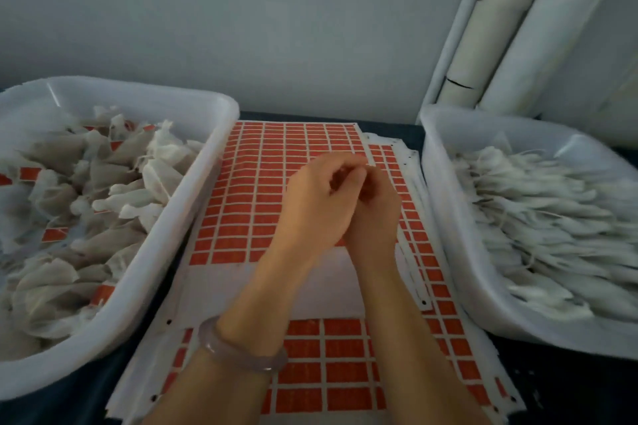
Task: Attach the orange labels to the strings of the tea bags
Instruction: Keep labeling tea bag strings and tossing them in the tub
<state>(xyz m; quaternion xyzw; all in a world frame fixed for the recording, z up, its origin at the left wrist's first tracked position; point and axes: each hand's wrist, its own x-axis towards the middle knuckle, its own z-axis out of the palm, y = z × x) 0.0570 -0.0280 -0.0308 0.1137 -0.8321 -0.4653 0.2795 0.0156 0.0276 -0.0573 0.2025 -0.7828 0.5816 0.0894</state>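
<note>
My left hand (316, 198) and my right hand (376, 214) are pressed together above the middle of the sheet of orange labels (255, 183). The fingers of both hands curl inward and their tips meet, pinching something small with a reddish tint that looks like an orange label (365, 192). No string or tea bag shows between the fingers; the hands are blurred. Tea bags with orange labels on them (103, 190) fill the left white tub (193, 217). Plain tea bags with strings (538, 214) lie in the right white tub (448, 224).
More label sheets (431, 262) are stacked under the top one, reaching the table's near edge. White tubes (511, 28) lean in the far right corner against a grey wall. A pale bracelet (241, 352) is on my left wrist.
</note>
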